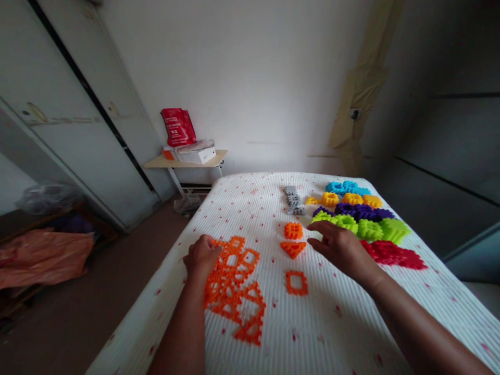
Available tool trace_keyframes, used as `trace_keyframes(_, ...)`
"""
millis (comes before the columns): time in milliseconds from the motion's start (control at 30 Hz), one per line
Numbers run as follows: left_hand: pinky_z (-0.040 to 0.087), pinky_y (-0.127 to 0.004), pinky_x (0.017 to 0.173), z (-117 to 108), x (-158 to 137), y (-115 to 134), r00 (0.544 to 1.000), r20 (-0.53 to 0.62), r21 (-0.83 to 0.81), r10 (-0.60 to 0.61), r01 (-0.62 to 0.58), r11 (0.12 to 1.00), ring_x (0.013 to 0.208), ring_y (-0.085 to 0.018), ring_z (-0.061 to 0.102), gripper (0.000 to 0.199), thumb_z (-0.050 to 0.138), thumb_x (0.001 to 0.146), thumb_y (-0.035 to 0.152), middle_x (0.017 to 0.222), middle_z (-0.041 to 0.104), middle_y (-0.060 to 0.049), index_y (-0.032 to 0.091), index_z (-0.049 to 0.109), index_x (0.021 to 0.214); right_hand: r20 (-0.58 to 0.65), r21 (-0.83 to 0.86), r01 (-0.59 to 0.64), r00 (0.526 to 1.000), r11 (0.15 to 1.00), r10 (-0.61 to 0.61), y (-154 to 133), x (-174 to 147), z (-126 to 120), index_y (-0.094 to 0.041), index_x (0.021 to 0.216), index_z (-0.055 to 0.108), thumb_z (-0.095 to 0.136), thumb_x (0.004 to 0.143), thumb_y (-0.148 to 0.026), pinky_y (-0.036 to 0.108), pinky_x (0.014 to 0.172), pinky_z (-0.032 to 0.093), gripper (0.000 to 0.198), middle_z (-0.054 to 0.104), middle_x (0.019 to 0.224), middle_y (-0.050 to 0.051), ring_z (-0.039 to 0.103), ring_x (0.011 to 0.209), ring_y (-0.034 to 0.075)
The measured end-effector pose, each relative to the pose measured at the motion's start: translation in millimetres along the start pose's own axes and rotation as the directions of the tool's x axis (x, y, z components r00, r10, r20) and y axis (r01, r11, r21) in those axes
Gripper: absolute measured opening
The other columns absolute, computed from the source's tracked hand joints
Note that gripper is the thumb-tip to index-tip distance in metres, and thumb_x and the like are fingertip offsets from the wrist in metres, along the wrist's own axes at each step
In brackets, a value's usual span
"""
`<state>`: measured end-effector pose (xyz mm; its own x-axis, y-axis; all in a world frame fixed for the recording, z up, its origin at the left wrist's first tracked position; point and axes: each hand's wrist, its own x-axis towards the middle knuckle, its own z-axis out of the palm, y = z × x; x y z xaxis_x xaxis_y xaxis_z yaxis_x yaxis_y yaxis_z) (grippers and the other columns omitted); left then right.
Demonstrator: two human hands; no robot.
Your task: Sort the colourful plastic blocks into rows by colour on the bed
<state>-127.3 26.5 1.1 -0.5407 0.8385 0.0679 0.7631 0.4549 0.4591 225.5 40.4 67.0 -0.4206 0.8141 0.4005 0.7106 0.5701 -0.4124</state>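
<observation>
My left hand (201, 256) is closed at the far left edge of a loose pile of orange interlocking plastic building pieces (231, 278), its fingertips pinching an orange piece (217, 243). Square and triangular frames overlap in that pile. Over the middle right of the bed, my right hand (340, 246) is empty, thumb and index finger apart. Just left of its fingertips lie a stack of orange triangles (294, 249) and, behind it, a stack of orange squares (293, 230). Nearer to me a single orange square frame (296, 283) lies flat.
Stacked pieces in red (396, 255), lime green (369, 229), purple (361, 212), yellow (352, 199) and blue (346, 187) line the right side of the bed (332, 333). Grey pieces (292, 199) lie farther back. A small table (156, 162) with a red bag (178, 127) stands beyond.
</observation>
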Motion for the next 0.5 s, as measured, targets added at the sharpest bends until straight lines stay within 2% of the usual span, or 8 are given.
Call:
trace_keyframes(67, 0.042, -0.036, 0.069, 1, -1, -1, 1.0, -0.021, -0.049, 0.003, -0.004, 0.999, 0.076, -0.025, 0.061, 0.022, 0.06, 0.063, 0.039, 0.076, 0.066, -0.004, 0.025, 0.057, 0.08, -0.013, 0.004, -0.013, 1.0, 1.0, 0.014, 1, 0, -3, -0.02, 0.103, 0.062, 0.052, 0.083, -0.03, 0.025, 0.057, 0.045, 0.024, 0.065, 0.096, 0.007, 0.059, 0.063, 0.013)
trace_keyframes(133, 0.043, -0.033, 0.069, 1, -3, 0, 0.998, -0.059, -0.096, 0.011, -0.017, 0.995, 0.075, -0.022, 0.062, 0.019, 0.055, 0.068, 0.035, 0.08, 0.067, -0.003, 0.026, 0.057, 0.085, -0.039, 0.017, -0.031, 0.999, 0.999, 0.032, 1, 1, -6, -0.019, 0.101, 0.062, 0.052, 0.083, -0.03, 0.025, 0.057, 0.044, 0.023, 0.066, 0.093, 0.006, 0.058, 0.06, 0.013)
trace_keyframes(200, 0.044, -0.03, 0.07, -1, -8, 4, 0.988, -0.151, -0.205, 0.016, -0.047, 0.978, 0.078, -0.02, 0.062, 0.021, 0.053, 0.07, 0.034, 0.084, 0.067, -0.002, 0.026, 0.058, 0.089, -0.076, 0.04, -0.05, 0.996, 0.998, 0.053, 2, 1, -8, -0.019, 0.099, 0.063, 0.053, 0.083, -0.031, 0.025, 0.057, 0.044, 0.023, 0.066, 0.089, 0.005, 0.056, 0.057, 0.012)
trace_keyframes(267, 0.046, -0.028, 0.068, -6, -15, 11, 0.963, -0.269, -0.386, -0.001, -0.106, 0.916, 0.076, -0.018, 0.061, 0.023, 0.056, 0.069, 0.034, 0.083, 0.067, -0.002, 0.024, 0.059, 0.09, -0.097, 0.064, -0.066, 0.993, 0.996, 0.072, 1, 1, -10, -0.018, 0.098, 0.063, 0.053, 0.082, -0.031, 0.025, 0.056, 0.043, 0.023, 0.066, 0.083, 0.004, 0.055, 0.056, 0.011)
trace_keyframes(333, 0.047, -0.027, 0.065, -12, -26, 21, 0.944, -0.328, -0.582, -0.028, -0.178, 0.793, 0.073, -0.017, 0.06, 0.025, 0.061, 0.066, 0.035, 0.08, 0.065, -0.001, 0.021, 0.06, 0.086, -0.083, 0.087, -0.076, 0.993, 0.993, 0.083, -1, 0, -10, -0.018, 0.097, 0.064, 0.053, 0.082, -0.031, 0.024, 0.056, 0.043, 0.023, 0.066, 0.079, 0.004, 0.055, 0.056, 0.012)
trace_keyframes(367, 0.047, -0.026, 0.065, -14, -32, 27, 0.949, -0.313, -0.665, -0.026, -0.199, 0.719, 0.071, -0.016, 0.06, 0.025, 0.064, 0.065, 0.035, 0.079, 0.065, -0.001, 0.02, 0.06, 0.085, -0.07, 0.102, -0.079, 0.994, 0.992, 0.086, -3, -1, -8, -0.018, 0.097, 0.064, 0.053, 0.082, -0.031, 0.024, 0.056, 0.043, 0.023, 0.066, 0.077, 0.004, 0.056, 0.057, 0.012)
trace_keyframes(433, 0.047, -0.025, 0.065, -14, -46, 41, 0.979, -0.205, -0.817, 0.015, -0.179, 0.548, 0.068, -0.014, 0.059, 0.024, 0.068, 0.062, 0.032, 0.073, 0.063, 0.0, 0.018, 0.059, 0.08, -0.04, 0.14, -0.083, 0.995, 0.987, 0.089, -5, -4, -4, -0.018, 0.095, 0.064, 0.052, 0.083, -0.031, 0.023, 0.056, 0.043, 0.021, 0.066, 0.076, 0.004, 0.057, 0.058, 0.012)
trace_keyframes(500, 0.046, -0.024, 0.062, -9, -61, 56, 0.996, -0.031, -0.926, 0.081, -0.06, 0.373, 0.062, -0.011, 0.057, 0.023, 0.071, 0.06, 0.029, 0.066, 0.061, 0.002, 0.017, 0.058, 0.075, -0.011, 0.184, -0.08, 0.996, 0.98, 0.083, -7, -9, 2, -0.019, 0.091, 0.064, 0.051, 0.083, -0.031, 0.023, 0.056, 0.043, 0.019, 0.066, 0.077, 0.003, 0.057, 0.059, 0.012)
